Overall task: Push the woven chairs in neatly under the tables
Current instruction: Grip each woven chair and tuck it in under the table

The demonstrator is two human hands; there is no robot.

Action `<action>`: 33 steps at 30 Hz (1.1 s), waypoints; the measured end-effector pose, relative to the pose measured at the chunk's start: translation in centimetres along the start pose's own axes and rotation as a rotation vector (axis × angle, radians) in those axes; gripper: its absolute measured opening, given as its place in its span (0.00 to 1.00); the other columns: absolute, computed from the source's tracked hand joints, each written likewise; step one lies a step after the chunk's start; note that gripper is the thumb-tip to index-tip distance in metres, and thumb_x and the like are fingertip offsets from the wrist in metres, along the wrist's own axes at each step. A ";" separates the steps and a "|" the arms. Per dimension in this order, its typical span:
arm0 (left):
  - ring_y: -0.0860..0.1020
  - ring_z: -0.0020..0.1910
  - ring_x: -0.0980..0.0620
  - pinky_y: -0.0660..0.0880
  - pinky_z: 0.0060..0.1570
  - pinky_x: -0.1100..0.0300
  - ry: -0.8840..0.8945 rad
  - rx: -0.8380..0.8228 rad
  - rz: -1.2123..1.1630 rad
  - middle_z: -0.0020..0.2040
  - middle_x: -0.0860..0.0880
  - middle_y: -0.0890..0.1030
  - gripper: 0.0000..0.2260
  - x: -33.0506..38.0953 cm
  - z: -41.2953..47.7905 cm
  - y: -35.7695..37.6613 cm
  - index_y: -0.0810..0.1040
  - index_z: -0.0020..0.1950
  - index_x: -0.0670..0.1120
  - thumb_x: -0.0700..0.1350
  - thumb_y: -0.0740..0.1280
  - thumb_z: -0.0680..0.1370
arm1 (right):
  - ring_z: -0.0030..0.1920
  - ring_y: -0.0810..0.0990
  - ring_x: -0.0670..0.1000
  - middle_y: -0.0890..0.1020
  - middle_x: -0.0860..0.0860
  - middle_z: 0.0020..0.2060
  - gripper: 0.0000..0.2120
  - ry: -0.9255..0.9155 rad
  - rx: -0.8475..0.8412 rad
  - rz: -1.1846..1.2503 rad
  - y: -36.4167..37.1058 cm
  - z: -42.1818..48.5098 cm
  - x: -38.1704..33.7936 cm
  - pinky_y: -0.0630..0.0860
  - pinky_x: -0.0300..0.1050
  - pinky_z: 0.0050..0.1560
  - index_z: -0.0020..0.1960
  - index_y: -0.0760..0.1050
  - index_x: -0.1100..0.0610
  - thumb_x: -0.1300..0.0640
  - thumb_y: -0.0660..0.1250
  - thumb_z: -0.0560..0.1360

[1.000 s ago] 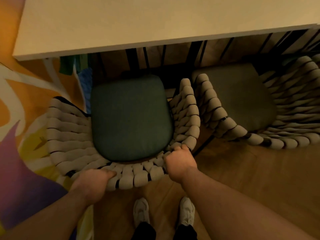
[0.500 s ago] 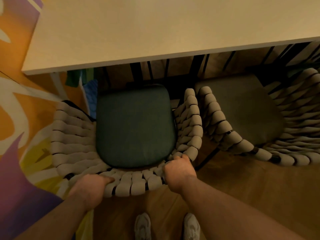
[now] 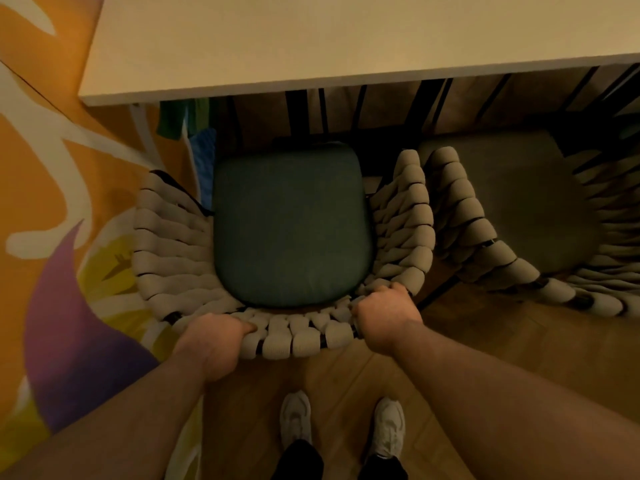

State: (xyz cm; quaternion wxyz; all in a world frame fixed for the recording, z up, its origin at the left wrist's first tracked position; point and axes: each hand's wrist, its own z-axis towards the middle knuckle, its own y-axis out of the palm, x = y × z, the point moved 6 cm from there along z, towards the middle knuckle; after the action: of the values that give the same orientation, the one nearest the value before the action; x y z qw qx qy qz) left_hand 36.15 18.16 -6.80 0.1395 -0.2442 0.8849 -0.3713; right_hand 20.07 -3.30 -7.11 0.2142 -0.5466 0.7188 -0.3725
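A woven chair [image 3: 166, 251] with thick beige cords and a dark green seat cushion [image 3: 291, 226] stands right below me, facing the pale table [image 3: 346, 39]. The cushion's far edge lies close to the table's near edge. My left hand [image 3: 214, 341] grips the chair's back rim at the left. My right hand [image 3: 384, 317] grips the same rim at the right. A second woven chair [image 3: 467, 230] with a grey-green cushion stands to the right, its armrest touching the first chair's.
A colourful orange, purple and white painted wall [image 3: 52, 202] runs close along the left of the chair. Black chair and table legs [image 3: 301, 112] fill the shadow under the table. My white shoes [image 3: 294, 417] stand on the wooden floor [image 3: 519, 341] behind the chair.
The chair and both hands have shifted forward toward the table, and the view has tilted so more tabletop shows. Both hands keep their grip on the back rim.
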 end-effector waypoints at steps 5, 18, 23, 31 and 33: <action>0.76 0.70 0.51 0.72 0.72 0.50 -0.031 0.014 -0.033 0.72 0.54 0.78 0.25 0.2 -0.2 -0.2 0.69 0.79 0.62 0.47 0.67 0.83 | 0.63 0.75 0.56 0.82 0.48 0.56 0.12 0.016 -0.016 0.016 0.3 0.3 0.2 0.70 0.60 0.66 0.64 0.80 0.43 0.50 0.68 0.81; 0.78 0.59 0.50 0.72 0.68 0.48 -0.058 0.028 -0.154 0.56 0.54 0.82 0.18 0.4 -1.5 -0.3 0.79 0.66 0.60 0.49 0.71 0.77 | 0.75 0.70 0.58 0.80 0.46 0.69 0.20 0.133 -0.034 0.051 0.9 0.4 -0.7 0.56 0.66 0.80 0.72 0.77 0.37 0.48 0.66 0.81; 0.74 0.67 0.50 0.62 0.74 0.48 0.023 0.087 -0.240 0.67 0.56 0.80 0.27 -0.2 -2.2 0.3 0.75 0.73 0.61 0.59 0.72 0.73 | 0.80 0.64 0.58 0.78 0.48 0.73 0.24 0.161 -0.049 0.130 0.4 -0.5 -1.2 0.47 0.69 0.83 0.75 0.74 0.40 0.48 0.66 0.79; 0.77 0.67 0.53 0.76 0.70 0.52 -0.173 0.213 -0.995 0.70 0.53 0.79 0.28 -2.6 -5.0 0.2 0.75 0.76 0.57 0.48 0.77 0.76 | 0.77 0.71 0.55 0.78 0.46 0.71 0.29 0.181 -0.126 0.424 -3.0 -3.1 -2.7 0.48 0.69 0.81 0.78 0.69 0.39 0.37 0.66 0.78; 0.79 0.64 0.52 0.79 0.67 0.53 -0.301 0.333 -1.122 0.66 0.54 0.80 0.25 -3.4 -5.5 -0.4 0.77 0.74 0.55 0.45 0.77 0.77 | 0.72 0.76 0.55 0.80 0.49 0.70 0.30 0.276 -0.052 0.629 -3.9 -3.8 -2.0 0.66 0.60 0.76 0.77 0.72 0.43 0.37 0.69 0.77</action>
State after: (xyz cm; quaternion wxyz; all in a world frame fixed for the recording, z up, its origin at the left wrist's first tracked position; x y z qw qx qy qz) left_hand 36.78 22.99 -2.51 0.0825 -0.6985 0.5214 -0.4832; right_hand 20.40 -0.71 -1.93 0.2053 -0.2479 0.8834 -0.3405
